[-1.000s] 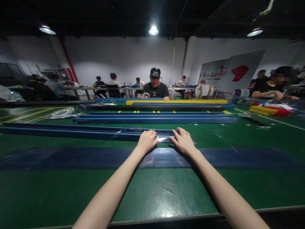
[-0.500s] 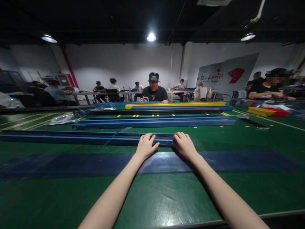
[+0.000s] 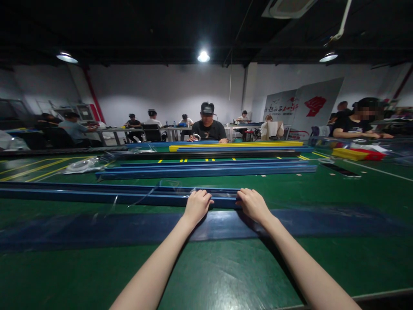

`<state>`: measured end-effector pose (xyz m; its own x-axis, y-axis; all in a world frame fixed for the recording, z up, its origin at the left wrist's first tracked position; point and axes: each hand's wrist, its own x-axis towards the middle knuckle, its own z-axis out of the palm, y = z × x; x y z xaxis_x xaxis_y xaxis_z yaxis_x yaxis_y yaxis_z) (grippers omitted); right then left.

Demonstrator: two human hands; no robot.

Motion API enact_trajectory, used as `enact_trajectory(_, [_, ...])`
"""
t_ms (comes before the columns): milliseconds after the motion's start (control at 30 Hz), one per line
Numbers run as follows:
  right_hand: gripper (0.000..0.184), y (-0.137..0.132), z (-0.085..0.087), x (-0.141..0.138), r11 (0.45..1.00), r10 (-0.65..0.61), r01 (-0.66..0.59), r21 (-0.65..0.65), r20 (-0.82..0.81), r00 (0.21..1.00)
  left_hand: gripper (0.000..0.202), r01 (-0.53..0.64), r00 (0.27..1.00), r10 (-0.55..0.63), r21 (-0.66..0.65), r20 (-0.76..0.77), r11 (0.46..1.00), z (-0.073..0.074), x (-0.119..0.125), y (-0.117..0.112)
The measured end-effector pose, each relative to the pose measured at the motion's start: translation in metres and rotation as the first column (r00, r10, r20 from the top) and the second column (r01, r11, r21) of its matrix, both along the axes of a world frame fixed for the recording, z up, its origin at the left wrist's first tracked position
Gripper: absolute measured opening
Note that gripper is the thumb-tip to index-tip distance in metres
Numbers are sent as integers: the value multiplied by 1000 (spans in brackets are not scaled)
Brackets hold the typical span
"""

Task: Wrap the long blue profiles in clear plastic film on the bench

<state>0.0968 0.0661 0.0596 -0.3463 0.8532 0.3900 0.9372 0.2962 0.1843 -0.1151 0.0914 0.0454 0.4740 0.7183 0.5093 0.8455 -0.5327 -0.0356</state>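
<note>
Blue rail (image 3: 97, 197) end sits under L hand (image 3: 196, 206) & R hand (image 3: 254, 206) grip.

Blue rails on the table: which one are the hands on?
The nearest blue rail, partly under clear film: left hand and right hand both rest on its right end. The farther blue rails lie untouched.

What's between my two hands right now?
Head view: only a short stretch of the blue rail, under clear film, lies between left hand and right hand.
</note>
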Motion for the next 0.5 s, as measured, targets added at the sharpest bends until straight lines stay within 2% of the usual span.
enact_trajectory(233, [8, -10, 7, -1, 999, 10, -8, -46, 48, 999, 13, 23, 999, -22, 36, -25, 999, -1, -3, -6])
enact_trajectory(500, [7, -17, 17, 4, 992, 57, -54, -115, 23, 998, 16, 49, 998, -47, 59, -40, 997, 0, -2, -11])
